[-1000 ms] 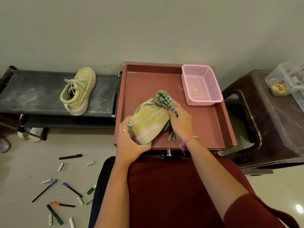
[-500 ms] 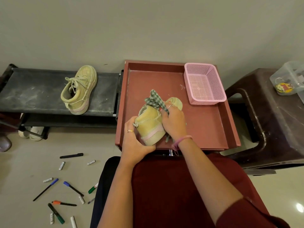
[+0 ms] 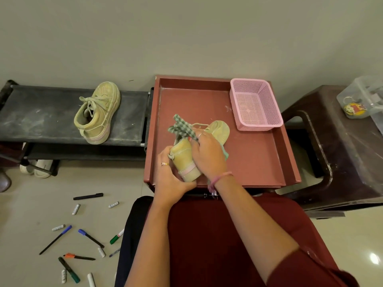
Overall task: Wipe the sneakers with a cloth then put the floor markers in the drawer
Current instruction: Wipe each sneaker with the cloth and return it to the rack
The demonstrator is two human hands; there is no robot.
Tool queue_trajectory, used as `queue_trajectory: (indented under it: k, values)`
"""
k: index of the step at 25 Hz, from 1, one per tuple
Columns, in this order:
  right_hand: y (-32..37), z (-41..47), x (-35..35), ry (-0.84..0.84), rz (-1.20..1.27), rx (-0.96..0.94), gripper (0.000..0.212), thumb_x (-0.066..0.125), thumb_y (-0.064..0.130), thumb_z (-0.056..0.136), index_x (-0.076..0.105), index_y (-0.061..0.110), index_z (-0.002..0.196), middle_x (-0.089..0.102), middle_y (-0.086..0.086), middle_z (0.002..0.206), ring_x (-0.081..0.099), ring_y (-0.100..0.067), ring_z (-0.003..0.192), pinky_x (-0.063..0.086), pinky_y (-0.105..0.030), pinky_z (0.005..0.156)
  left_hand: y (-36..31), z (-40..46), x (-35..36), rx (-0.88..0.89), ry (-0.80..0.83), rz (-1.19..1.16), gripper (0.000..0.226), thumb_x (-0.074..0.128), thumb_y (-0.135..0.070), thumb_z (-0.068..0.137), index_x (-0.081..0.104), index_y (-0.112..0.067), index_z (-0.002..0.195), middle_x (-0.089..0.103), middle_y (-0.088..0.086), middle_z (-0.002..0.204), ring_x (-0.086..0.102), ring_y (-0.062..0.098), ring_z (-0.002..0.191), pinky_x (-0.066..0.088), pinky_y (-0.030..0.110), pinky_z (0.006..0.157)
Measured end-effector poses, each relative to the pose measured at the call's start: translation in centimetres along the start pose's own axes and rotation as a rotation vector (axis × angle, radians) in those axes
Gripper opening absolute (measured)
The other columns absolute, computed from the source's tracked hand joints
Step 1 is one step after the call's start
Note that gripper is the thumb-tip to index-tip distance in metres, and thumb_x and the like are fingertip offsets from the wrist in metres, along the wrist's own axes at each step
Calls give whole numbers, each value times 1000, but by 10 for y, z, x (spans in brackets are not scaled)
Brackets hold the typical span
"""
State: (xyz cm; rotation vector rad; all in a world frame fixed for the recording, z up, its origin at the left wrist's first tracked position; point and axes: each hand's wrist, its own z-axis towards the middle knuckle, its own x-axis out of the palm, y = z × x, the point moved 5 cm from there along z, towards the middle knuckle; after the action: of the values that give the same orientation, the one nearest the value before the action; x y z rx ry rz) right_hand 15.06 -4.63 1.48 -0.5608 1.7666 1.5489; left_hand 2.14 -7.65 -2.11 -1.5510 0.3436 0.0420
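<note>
A yellow-green sneaker (image 3: 184,154) lies on the red-brown tray-like top (image 3: 257,158) of a cabinet, heel toward me. My left hand (image 3: 171,177) grips its heel. My right hand (image 3: 207,154) presses a green checked cloth (image 3: 181,127) against the sneaker's side and top. The second sneaker (image 3: 97,114) rests on a black shoe rack (image 3: 41,117) to the left. Several markers (image 3: 91,238) and loose caps lie scattered on the floor at the lower left. A drawer handle (image 3: 210,195) peeks out under the tray's front edge.
A pink mesh basket (image 3: 256,104) sits at the tray's back right corner. A dark brown plastic stool (image 3: 339,150) stands to the right with a clear container (image 3: 362,100) on it. White shoes (image 3: 37,168) sit under the rack. My lap fills the bottom centre.
The sneaker has turned, its toe now pointing to the back right. My right hand slid the cloth along its side toward the left and up.
</note>
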Motion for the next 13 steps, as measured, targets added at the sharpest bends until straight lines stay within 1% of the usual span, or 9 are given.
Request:
queue_trajectory:
  k: [1, 2, 3, 5, 6, 7, 9, 11, 13]
  values:
    - [-2, 11, -3, -5, -27, 37, 22, 43, 19, 96, 62, 8, 99, 64, -5, 99, 55, -21, 98, 44, -43, 92, 2, 0, 0, 6, 0, 14, 99, 86, -8, 48, 32, -50, 119, 45, 0, 122, 50, 7, 112, 44, 17, 88]
    - [-2, 15, -3, -8, -46, 30, 22, 43, 20, 96, 61, 8, 96, 63, -5, 97, 54, -21, 96, 44, -43, 91, 2, 0, 0, 8, 3, 14, 99, 87, -9, 47, 33, -48, 120, 45, 2, 123, 51, 11, 112, 45, 18, 88]
    - [1, 9, 0, 10, -41, -6, 22, 42, 19, 97, 61, 9, 104, 63, -5, 106, 53, -20, 105, 40, -41, 99, 5, 1, 1, -2, 8, 7, 100, 89, -7, 47, 34, -44, 123, 46, 2, 124, 52, 9, 112, 44, 15, 87]
    - [6, -25, 6, 25, 12, -125, 35, 41, 14, 97, 52, 14, 130, 51, -1, 137, 37, -15, 133, 19, -33, 117, 8, 2, 0, -36, 11, -18, 100, 92, -3, 49, 36, -35, 125, 48, -3, 123, 52, -3, 110, 41, 7, 85]
    - [7, -45, 8, 17, 24, -184, 41, 39, 11, 96, 47, 15, 136, 43, 1, 145, 28, -12, 139, 11, -29, 119, 11, 3, 1, -49, 19, -28, 99, 93, -5, 49, 38, -31, 127, 50, -5, 124, 52, -7, 110, 42, 6, 85]
    - [3, -62, 9, 14, 15, -232, 44, 36, 9, 95, 44, 15, 139, 39, 1, 148, 24, -11, 142, 8, -28, 119, 14, 4, 1, -56, 27, -34, 99, 94, -9, 49, 40, -25, 131, 51, -5, 126, 53, -7, 113, 43, 8, 88]
    - [-11, -63, 6, -8, -1, -268, 47, 33, 7, 94, 45, 14, 139, 39, 0, 148, 25, -12, 142, 10, -29, 119, 16, 3, 2, -62, 32, -23, 103, 94, -11, 49, 37, -18, 135, 47, -4, 129, 51, -1, 118, 43, 10, 91]
    - [-28, -32, -2, -43, -13, -159, 43, 37, 4, 94, 47, 11, 136, 45, -3, 143, 31, -15, 139, 15, -32, 118, 13, 2, 3, -42, 20, 3, 100, 89, 0, 50, 34, -20, 132, 43, -3, 127, 47, -5, 115, 40, 5, 87]
    - [-43, 0, -13, -76, -95, -19, 35, 41, 4, 94, 54, 5, 127, 52, -8, 135, 41, -22, 131, 25, -36, 115, 6, 0, 5, -3, 20, 41, 97, 85, 4, 51, 35, -22, 130, 39, -2, 125, 42, -12, 113, 37, 3, 85]
